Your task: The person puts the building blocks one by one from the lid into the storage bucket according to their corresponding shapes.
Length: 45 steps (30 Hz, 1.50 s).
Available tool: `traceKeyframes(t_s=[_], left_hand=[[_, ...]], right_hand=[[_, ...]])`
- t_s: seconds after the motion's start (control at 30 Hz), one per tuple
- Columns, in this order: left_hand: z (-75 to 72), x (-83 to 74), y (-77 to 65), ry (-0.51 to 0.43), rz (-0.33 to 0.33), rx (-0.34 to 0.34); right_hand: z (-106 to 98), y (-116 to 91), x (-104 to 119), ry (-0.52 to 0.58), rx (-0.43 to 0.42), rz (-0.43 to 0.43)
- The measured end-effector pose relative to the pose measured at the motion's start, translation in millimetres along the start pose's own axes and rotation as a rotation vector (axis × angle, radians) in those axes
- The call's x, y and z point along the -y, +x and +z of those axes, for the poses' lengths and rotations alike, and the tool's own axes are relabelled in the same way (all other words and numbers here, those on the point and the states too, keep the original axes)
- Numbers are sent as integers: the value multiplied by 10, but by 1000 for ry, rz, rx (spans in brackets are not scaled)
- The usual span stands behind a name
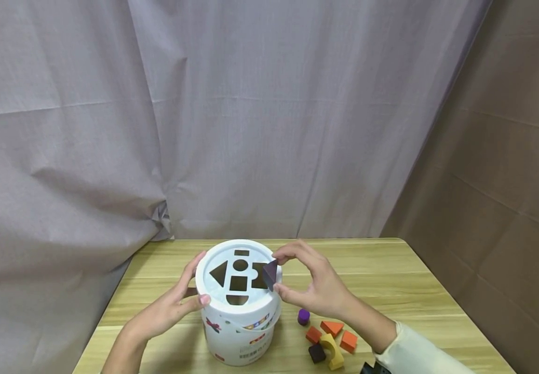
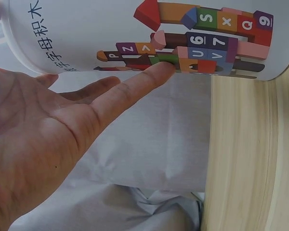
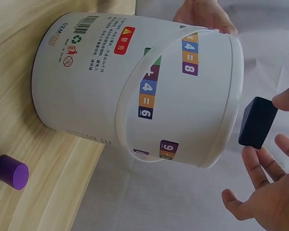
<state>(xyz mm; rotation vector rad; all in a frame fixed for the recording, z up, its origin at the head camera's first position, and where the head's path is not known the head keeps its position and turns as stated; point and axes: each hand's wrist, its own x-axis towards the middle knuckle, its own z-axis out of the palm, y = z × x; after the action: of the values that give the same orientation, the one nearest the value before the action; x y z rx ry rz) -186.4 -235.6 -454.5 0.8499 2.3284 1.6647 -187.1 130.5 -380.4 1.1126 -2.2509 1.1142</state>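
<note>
A white bucket (image 1: 223, 343) stands upright, topped by a pale lid (image 1: 260, 254) with several cut-out holes, among them a triangle, a circle and a square. My left hand (image 1: 164, 309) spans its left side, thumb on the rim and outstretched fingers against the wall (image 2: 86, 29). Between thumb and fingertips, my right hand (image 1: 318, 285) pinches a dark purple, wedge-like block (image 1: 271, 274). It is tilted over the lid's right edge, overlapping the notched hole in the head view. In the right wrist view the dark block (image 3: 258, 122) appears just beyond the rim.
Right of the bucket, on the wooden table (image 1: 391, 280), lie a purple cylinder (image 1: 304, 317), several orange-red blocks (image 1: 332, 328), a yellow arch (image 1: 332, 350) and a dark block (image 1: 317, 354). The bucket's white handle (image 3: 123, 113) hangs against its side. A grey curtain (image 1: 269, 130) closes the back.
</note>
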Motion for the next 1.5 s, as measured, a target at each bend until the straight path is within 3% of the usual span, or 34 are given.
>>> traceKeyframes(t_s=[0.6, 0.73, 0.77, 0.8, 0.87, 0.97, 1.0, 1.13, 1.5], left_hand=[[-11, -42, 17, -3, 18, 20], [-52, 152, 43, -27, 55, 25], [-79, 308, 74, -31, 110, 43], [-86, 367, 79, -27, 123, 45], [-86, 423, 78, -28, 129, 45], [-58, 308, 53, -28, 96, 39], [-30, 156, 21, -26, 41, 20], [-1, -26, 9, 10, 34, 18], [22, -37, 7, 8, 6, 15]], right_hand=[[99, 108, 31, -1, -5, 15], [137, 142, 13, 7, -1, 11], [147, 148, 9, 8, 0, 9], [156, 151, 8, 10, 1, 10], [170, 155, 7, 12, 1, 9], [187, 163, 4, 16, 3, 8], [192, 167, 2, 16, 4, 7], [210, 183, -2, 16, 5, 14], [269, 234, 23, 38, 17, 1]])
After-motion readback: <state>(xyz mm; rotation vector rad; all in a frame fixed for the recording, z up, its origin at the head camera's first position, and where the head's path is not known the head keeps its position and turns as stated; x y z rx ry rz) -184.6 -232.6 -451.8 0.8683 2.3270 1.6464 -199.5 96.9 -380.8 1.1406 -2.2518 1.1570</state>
